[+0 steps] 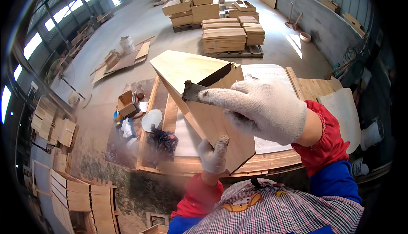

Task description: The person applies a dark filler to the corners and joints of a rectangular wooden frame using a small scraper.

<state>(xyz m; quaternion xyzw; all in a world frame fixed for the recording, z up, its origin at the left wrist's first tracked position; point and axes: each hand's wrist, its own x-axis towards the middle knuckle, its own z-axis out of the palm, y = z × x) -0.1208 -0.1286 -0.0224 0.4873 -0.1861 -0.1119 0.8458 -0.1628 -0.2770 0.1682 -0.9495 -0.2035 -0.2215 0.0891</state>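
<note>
Evidently mid-job, the white-gloved left hand [213, 155] grips the pale angular plywood piece [204, 102] above the workbench [263, 161], while the gloved right hand [259, 108] pinches 1 dark flat scraper blade [193, 91] on its upper corner, most edges seemingly unworked.

Bright daylight from the windows [63, 11] on the left, sharp focus, fisheye bending and dark corners

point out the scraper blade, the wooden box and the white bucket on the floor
scraper blade [193, 91], head view, middle of the dark metal
wooden box [221, 127], head view, its near face
white bucket [127, 44], head view, its side wall
</note>
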